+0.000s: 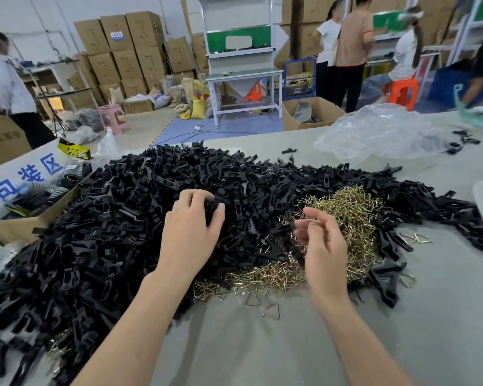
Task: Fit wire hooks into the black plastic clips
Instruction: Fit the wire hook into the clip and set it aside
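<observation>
Left hand (193, 232) grips a black clip (211, 206), likely stiff and light. Right hand (322, 246) hovers over thin wire hooks (346, 213), grip unclear; pinch one at its bend.

One cam only, on my head: wide-angle, facing fwd & down over the table (262, 346), close above my left hand (190, 232) & right hand (322, 246).
</observation>
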